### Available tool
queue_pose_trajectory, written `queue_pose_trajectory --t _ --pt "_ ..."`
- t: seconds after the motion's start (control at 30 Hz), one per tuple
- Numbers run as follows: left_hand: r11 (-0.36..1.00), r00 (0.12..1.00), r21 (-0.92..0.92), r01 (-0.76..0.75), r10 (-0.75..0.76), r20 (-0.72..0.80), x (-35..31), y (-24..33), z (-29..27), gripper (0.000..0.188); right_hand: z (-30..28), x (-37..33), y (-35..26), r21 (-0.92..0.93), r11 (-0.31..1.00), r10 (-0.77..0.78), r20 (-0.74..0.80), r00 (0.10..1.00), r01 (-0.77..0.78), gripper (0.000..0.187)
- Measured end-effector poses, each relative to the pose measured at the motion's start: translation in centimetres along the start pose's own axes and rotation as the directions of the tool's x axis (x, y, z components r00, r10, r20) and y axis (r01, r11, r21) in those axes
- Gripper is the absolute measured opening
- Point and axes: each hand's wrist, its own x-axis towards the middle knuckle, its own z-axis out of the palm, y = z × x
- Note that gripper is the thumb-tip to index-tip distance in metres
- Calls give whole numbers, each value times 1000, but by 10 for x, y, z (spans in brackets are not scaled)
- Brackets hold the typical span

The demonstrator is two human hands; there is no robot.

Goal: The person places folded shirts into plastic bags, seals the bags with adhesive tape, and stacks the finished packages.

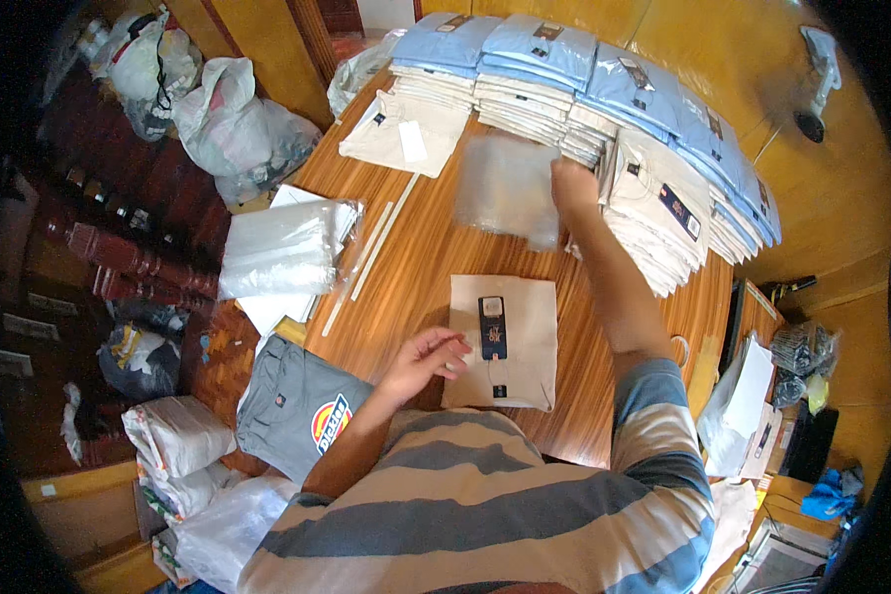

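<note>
We see the right hand (574, 185) with its fingers curled at the right edge of a clear plastic bag (508, 190); the fingertips are hidden, so we cannot tell whether they are clamped on the film. The bag's outline is blurred. The left hand (429, 361), fingers loosely bent and apart, hovers at the left edge of a folded beige garment (530, 342), which lies flat on the bench (396, 292) just before the wearer; the striped shirt (465, 515) hides the bench's near edge. Part of the grey garment (285, 401) at left is covered by the forearm. Farther out, glossy film encloses the blue garments (540, 48) stacked along the far edge, and a whitish sack (230, 124) holds darker contents we cannot identify. Wood grain shows between bag and beige garment, and leftward to two pale strips (383, 241) near the left edge.
</note>
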Motion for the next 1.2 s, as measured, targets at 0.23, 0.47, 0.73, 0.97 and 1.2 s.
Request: queue_pose_trajectory --t 0.23,0.47,0.73,0.97,1.2 --pt "967 973 112 -228 229 4 20 44 9 28 -153 -120 18 873 476 260 -258 930 109 20" --pt "89 583 792 -604 728 362 12 138 95 75 -215 -204 36 972 -227 468 55 882 59 18" --pt "903 938 258 -343 313 151 59 83 118 25 -169 -220 11 909 -178 646 -182 741 378 35" --pt "970 944 -214 -117 176 278 84 114 75 24 -54 -266 -5 843 -460 -45 292 955 -279 82" --pt "986 946 -159 -41 89 311 108 111 18 33 -6 -236 -5 707 -622 -112 347 931 -338 43"
